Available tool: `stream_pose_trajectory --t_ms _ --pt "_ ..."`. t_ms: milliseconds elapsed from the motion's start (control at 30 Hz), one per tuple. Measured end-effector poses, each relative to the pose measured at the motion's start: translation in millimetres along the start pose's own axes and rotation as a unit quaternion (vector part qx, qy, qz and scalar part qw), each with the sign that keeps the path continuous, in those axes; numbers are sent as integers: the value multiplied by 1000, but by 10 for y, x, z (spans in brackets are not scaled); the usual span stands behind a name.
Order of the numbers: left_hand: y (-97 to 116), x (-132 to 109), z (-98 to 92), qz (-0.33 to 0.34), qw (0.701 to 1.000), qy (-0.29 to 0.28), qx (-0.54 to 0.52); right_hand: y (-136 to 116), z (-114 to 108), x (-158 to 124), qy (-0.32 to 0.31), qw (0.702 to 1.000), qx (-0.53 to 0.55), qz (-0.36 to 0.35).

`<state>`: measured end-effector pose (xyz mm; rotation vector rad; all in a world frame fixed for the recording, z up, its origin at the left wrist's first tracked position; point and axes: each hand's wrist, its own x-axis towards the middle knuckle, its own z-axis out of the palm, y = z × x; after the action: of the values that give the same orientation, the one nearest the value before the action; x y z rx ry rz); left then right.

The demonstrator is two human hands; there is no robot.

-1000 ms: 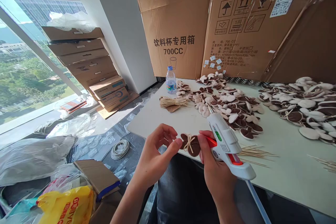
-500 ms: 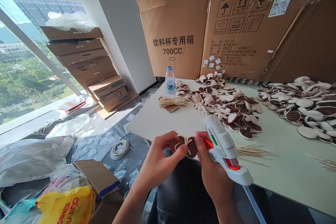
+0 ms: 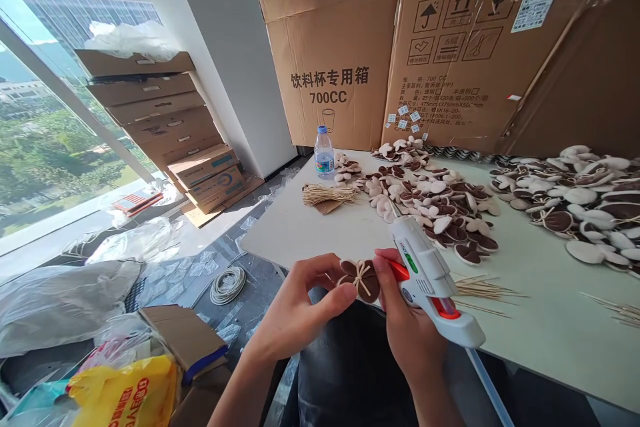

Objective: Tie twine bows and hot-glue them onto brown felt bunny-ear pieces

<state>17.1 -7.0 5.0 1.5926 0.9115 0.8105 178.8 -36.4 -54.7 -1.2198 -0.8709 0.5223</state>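
Observation:
Between my hands, above my lap, is a small brown plush bow-tied piece (image 3: 370, 288) with rounded lobes and a pale edge. A cream string bow (image 3: 361, 271) lies on its face. My left hand (image 3: 303, 310) pinches the piece's left side, thumb in front and fingers behind. In my right hand (image 3: 411, 330) is a white hot glue gun (image 3: 425, 267) with an orange trigger, its nozzle pointing up and away over the table. The right thumb also presses against the piece's right edge. A translucent glue stick (image 3: 487, 383) sticks out of the gun's rear.
On the white table (image 3: 285, 230) lie piles of similar brown and cream pieces (image 3: 435, 197), thin wooden sticks (image 3: 485, 288), a stick bundle (image 3: 327, 195) and a water bottle (image 3: 324, 157). Large cardboard boxes (image 3: 335, 47) stand behind. Bags and a cable coil (image 3: 229, 285) lie on the floor at left.
My left thumb has slid off the bow towards the lower left edge, so more of the bow shows. The glue gun and right hand have shifted slightly right.

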Motion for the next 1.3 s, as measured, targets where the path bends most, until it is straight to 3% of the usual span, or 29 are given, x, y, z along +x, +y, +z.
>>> stream_pose_trajectory --t_ms 133,267,500,833,1000,1200,1300 --pt "-17 -24 -61 6 1000 6 -26 9 -5 8 10 1000 13 -12" --pt "14 -24 15 -17 999 34 8 19 -15 -5 -5 1000 4 -17" --pt "39 27 114 -18 996 71 46 -105 31 24 -16 995 -19 -95" --pt "25 44 167 -17 992 109 58 -118 22 -3 -39 993 -35 -105" --pt "2 47 161 -29 993 106 51 -95 25 -1 -36 993 -38 -106" --pt "-22 20 75 0 998 54 -25 -11 -25 34 -9 988 -69 -138" --pt "-23 13 65 5 998 61 -26 -7 -14 31 -2 986 -72 -151"
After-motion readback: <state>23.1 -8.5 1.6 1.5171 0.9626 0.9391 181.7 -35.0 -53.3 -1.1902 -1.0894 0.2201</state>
